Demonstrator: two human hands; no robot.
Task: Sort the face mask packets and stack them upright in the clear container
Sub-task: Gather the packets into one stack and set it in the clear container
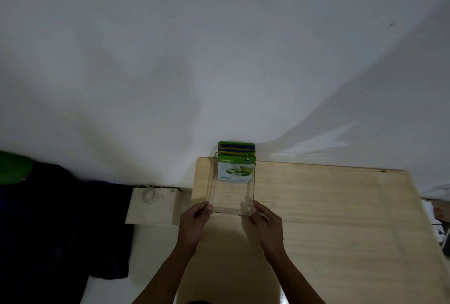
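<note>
A clear container (230, 202) sits on the wooden table (328, 218) near its far left corner. Several face mask packets (235, 161) stand upright at the container's far end; the front one is green and white, with yellow, blue and green ones behind it. My left hand (194, 222) grips the container's near left corner. At the near right corner, my right hand (265, 227) holds the other side. The near half of the container holds nothing.
A white wall rises behind the table. Left of the table stands a pale paper bag (153, 205) with cord handles, beside dark cloth (60, 225) and something green (13, 170). Some items (438, 225) lie past the table's right edge.
</note>
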